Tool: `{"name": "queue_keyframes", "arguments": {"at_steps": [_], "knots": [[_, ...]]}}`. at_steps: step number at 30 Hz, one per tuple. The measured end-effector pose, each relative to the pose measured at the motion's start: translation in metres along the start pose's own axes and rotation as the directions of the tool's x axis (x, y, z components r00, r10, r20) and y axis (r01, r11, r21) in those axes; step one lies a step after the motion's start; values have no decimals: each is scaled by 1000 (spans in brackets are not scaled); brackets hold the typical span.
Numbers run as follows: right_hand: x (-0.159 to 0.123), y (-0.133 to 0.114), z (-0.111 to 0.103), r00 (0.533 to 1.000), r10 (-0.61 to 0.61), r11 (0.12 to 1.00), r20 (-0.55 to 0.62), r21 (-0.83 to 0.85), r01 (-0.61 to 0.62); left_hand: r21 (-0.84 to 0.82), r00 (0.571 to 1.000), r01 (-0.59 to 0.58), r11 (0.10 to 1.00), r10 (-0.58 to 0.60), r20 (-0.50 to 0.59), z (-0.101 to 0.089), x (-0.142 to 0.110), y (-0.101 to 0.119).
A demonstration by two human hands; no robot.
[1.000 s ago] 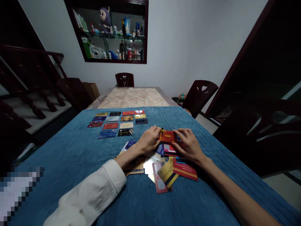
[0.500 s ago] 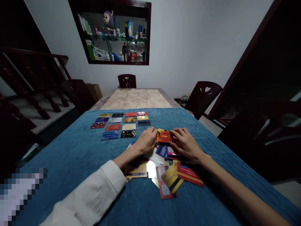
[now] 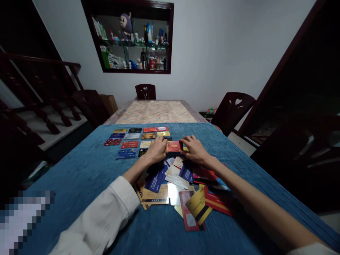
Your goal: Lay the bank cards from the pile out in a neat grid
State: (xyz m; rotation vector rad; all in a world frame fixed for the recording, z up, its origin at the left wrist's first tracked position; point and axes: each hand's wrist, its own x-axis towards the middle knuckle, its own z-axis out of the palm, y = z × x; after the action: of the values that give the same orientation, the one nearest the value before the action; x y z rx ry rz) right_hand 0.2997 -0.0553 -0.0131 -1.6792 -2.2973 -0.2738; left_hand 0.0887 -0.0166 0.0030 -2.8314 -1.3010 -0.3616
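My left hand and my right hand pinch a red-orange card marked YSM by its two short ends. The card is at the right side of several rows of cards laid face up, such as a red card and a blue card. Below my hands lies a loose, overlapping pile, with a dark blue card, a gold card and a red card with a yellow stripe in it. My left hand partly hides the nearest cards of the rows.
A blue cloth covers the near part of the table, and a patterned tabletop shows beyond it. Dark wooden chairs stand around. A recessed shelf is in the far wall. A blurred patch lies at the lower left.
Both hands have moved left and away from me with the YSM card, from above the pile to beside the rows. More of the pile now shows. The view has shifted slightly.
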Motion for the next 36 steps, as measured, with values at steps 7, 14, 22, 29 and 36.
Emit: {"name": "queue_keyframes", "arguments": {"at_steps": [7, 14, 22, 29, 36], "knots": [[31, -7, 12, 996, -1, 998, 87, 55, -4, 57, 994, 98, 994, -100, 39, 9, 10, -21], [49, 0, 32, 985, -29, 994, 173, 111, 10, 126, 984, 141, 982, -154, 95, 16, 15, -30], [59, 5, 45, 976, -39, 986, 213, 168, 3, 173, 973, 166, 971, -189, 131, 16, 15, -28], [57, 9, 52, 978, -56, 981, 199, 195, 16, 185, 970, 156, 970, -186, 157, 15, 13, -26], [54, 10, 53, 981, -54, 981, 188, 191, 17, 158, 981, 115, 981, -136, 135, 18, 14, -27]]}}
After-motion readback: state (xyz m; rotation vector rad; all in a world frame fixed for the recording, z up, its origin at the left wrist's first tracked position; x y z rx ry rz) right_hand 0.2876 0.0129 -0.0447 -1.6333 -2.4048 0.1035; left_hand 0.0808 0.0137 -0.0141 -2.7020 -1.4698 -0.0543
